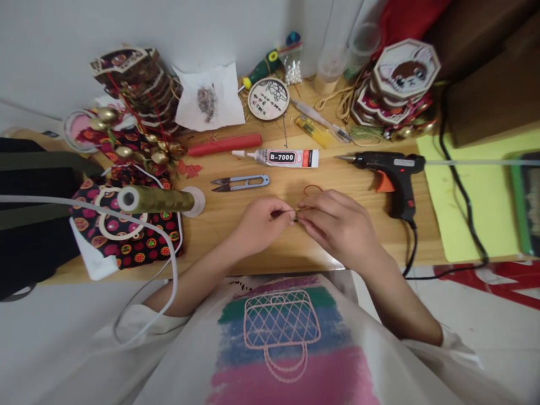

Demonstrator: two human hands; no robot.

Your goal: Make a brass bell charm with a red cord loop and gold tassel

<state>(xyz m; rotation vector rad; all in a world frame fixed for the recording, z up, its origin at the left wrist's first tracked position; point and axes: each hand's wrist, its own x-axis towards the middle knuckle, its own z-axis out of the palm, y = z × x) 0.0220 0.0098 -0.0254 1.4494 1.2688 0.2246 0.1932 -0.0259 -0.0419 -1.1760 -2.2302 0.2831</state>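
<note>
Small gold-coloured piece (296, 215): at the meeting point of both hands, over the near part of the wooden table (219, 239), mostly covered by fingertips. A thin red cord (313, 187) loops out just beyond the right hand (342, 220); whether it joins the piece is hidden.

Risks, as I judge them: the piece is tiny, so a slack or uneven pinch could let it slip and roll off the near edge. If the cord is attached, a tug on its loop could twist the piece out of line. The glue gun (390, 163) lies to the right, nozzle pointing left (a small red light shows on its body); a wide sweep of the right forearm might knock it, and a warm tip would be a burn hazard.

Grip: left hand (262, 226) closed, thumb and forefinger brought together on the piece's left side. Right hand also closed, fingers bunched and bent, tips pressing from the other side. No clear gap at either pinch; exact contact too small to make out.
</note>
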